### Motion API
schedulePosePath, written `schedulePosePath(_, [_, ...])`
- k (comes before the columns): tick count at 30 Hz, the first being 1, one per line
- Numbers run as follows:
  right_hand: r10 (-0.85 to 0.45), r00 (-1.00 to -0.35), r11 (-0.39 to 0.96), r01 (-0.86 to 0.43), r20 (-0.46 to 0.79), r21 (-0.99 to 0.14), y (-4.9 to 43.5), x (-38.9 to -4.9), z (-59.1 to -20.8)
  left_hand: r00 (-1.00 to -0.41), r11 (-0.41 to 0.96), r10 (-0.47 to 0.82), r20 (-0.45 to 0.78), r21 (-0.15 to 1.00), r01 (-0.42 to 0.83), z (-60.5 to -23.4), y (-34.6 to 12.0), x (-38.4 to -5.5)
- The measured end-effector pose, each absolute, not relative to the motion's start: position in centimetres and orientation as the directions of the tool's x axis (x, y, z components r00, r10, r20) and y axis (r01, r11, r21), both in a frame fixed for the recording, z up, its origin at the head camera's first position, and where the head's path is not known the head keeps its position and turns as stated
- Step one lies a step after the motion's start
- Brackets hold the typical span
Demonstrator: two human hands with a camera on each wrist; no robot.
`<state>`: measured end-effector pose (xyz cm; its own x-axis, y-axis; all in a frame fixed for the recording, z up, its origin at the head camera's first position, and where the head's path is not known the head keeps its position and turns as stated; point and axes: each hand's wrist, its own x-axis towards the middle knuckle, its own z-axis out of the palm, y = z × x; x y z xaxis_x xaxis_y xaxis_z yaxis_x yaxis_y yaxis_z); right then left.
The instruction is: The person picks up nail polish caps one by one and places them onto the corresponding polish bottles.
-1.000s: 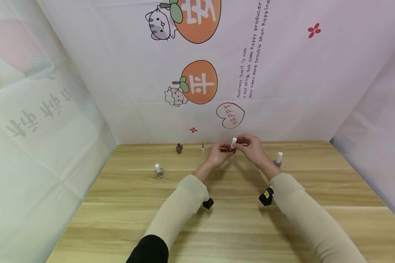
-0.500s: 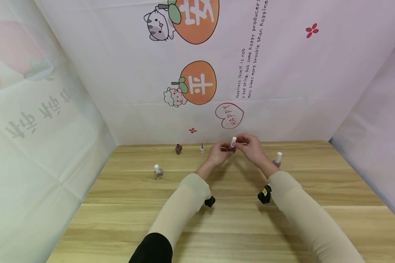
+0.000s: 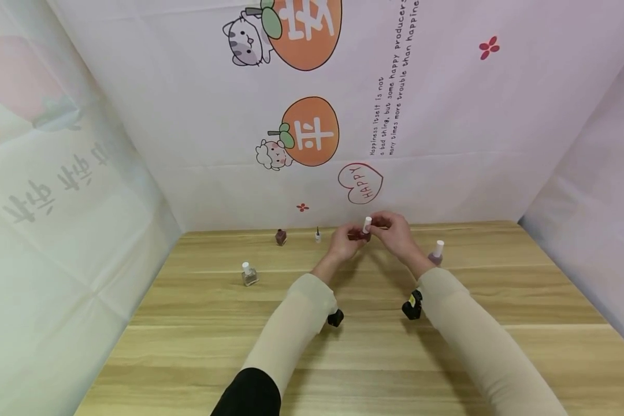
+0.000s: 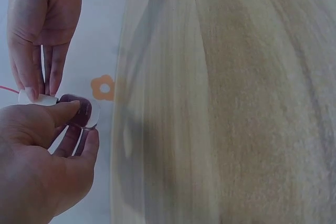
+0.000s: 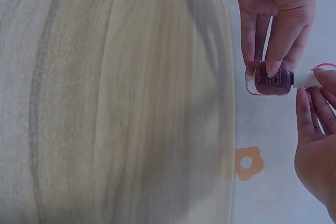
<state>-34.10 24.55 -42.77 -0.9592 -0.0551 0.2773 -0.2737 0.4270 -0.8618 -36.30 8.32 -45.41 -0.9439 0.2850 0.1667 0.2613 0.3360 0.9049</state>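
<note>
Both hands meet at the back of the table around a nail polish bottle [image 5: 270,80] with dark mauve polish and a white cap [image 5: 306,79]. My left hand [image 3: 345,242] pinches the glass body between thumb and fingers. On the other side my right hand [image 3: 395,236] pinches the white cap, which sits on the bottle's neck. In the left wrist view the bottle [image 4: 79,109] lies across the frame, partly covered by the left thumb. Left of the hands, a white cap with its brush [image 3: 318,235] stands brush up, and an uncapped dark nail polish bottle [image 3: 281,237] stands beyond it.
A clear nail polish bottle [image 3: 249,276] with a white cap stands at the left. A light purple one [image 3: 435,257], also white-capped, is just right of the right wrist. A printed cloth [image 3: 229,196] hangs behind the wooden table [image 3: 374,370].
Both hands keep their grip on the bottle and cap, with hardly any movement. The whole head view shifts slightly, and the forearms draw a little closer together.
</note>
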Motion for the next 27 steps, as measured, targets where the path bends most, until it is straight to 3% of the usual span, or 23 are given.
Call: schedulePosePath(27, [-0.065,-0.957,0.41,-0.285,0.284,-0.866,24.9,-34.6,-44.8,-0.931,0.326,0.317,0.178,0.902,0.284,-47.7,8.5,-37.5])
